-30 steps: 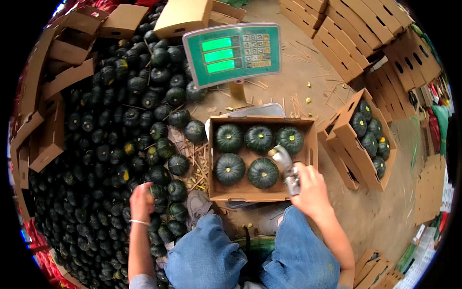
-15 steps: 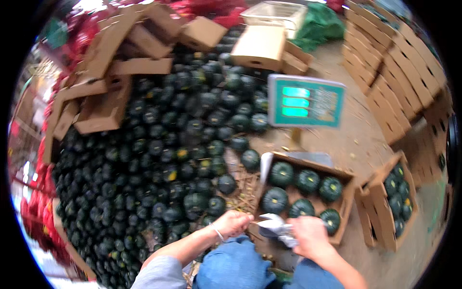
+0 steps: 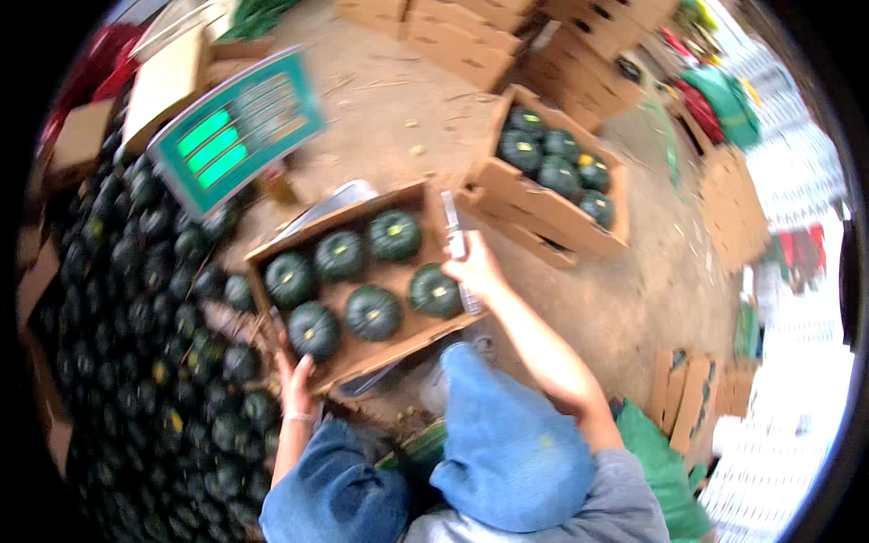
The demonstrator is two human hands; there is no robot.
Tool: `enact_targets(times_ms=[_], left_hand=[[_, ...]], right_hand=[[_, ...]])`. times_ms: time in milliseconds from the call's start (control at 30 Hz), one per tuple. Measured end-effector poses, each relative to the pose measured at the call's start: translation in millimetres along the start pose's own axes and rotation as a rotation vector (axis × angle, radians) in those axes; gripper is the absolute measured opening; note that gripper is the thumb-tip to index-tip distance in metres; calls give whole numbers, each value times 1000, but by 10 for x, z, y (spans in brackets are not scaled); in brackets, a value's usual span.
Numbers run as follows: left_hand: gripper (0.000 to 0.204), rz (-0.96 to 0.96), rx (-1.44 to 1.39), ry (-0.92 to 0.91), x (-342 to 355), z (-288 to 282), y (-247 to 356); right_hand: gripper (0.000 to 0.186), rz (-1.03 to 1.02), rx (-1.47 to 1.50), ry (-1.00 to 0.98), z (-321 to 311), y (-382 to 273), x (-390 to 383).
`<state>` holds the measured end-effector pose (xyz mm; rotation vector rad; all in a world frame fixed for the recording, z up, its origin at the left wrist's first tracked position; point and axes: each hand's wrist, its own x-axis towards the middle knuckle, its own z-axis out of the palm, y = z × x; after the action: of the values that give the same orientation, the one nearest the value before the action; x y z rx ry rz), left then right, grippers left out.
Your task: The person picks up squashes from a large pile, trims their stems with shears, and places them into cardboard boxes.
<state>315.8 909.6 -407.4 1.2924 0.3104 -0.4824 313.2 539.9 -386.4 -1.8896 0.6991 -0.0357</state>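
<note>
An open cardboard box (image 3: pixel 415 342) with several dark green squashes (image 3: pixel 372 312) lies in front of me, over a grey metal scale platform (image 3: pixel 339 201) that shows past its edges. My left hand (image 3: pixel 296 385) grips the near left corner, thumb over the rim beside a squash. At the opposite end, my right hand (image 3: pixel 474 267) is closed on the box's right side. A pale grey strip (image 3: pixel 453 222) runs along that side by the fingers; blur hides whether it is a tool or the edge. The pruning shears seen earlier cannot be made out.
A scale display (image 3: pixel 240 131) with green lit panels stands beyond the box. Loose squashes (image 3: pixel 136 317) are heaped at left. Another filled box (image 3: pixel 552 172) sits at right, with stacked cartons (image 3: pixel 462 41) behind. Green sacking (image 3: pixel 656 471) lies at the lower right.
My view has swung right. Both hands have gone from in front of my lap, where the right held pruning shears, to the two ends of the box.
</note>
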Motion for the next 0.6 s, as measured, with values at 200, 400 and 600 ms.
enact_targets(times_ms=[200, 400, 600], left_hand=[[79, -18, -123, -35, -330, 196, 555], [82, -5, -31, -222, -345, 1302, 1580], [50, 122, 301, -810, 540, 3024, 2278]], right_hand=[[53, -77, 222, 104, -231, -172, -699], [53, -92, 611, 163, -1392, -869, -1008], [58, -242, 432, 344, -2828, -986, -417]])
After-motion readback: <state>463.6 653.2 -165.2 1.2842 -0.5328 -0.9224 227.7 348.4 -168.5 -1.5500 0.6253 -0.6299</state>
